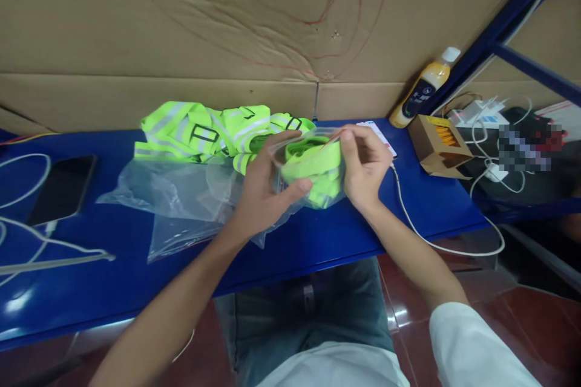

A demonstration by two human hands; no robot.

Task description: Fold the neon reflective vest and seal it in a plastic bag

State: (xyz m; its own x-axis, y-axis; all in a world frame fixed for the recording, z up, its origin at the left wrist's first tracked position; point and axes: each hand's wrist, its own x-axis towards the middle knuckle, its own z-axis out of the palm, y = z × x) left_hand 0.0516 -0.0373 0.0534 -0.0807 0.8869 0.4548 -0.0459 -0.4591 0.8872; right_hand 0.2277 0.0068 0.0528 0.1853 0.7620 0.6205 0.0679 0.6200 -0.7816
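Both hands hold a clear plastic bag (318, 193) above the blue table (136, 266), with a folded neon-yellow reflective vest (313, 163) inside it. My left hand (263, 190) grips the bag's left side, thumb pressed on the front. My right hand (365, 166) pinches the bag's open top edge on the right. Behind them a pile of several more neon-yellow vests (204, 130) lies on the table against the cardboard wall. Loose empty clear bags (177, 193) lie flat to the left of my left hand.
A black phone (61, 187) with white cables lies at the left. A yellow drink bottle (424, 87), a small open cardboard box (438, 145), a card and a white charger with cables (490, 169) sit at the right. A blue shelf post rises at the far right.
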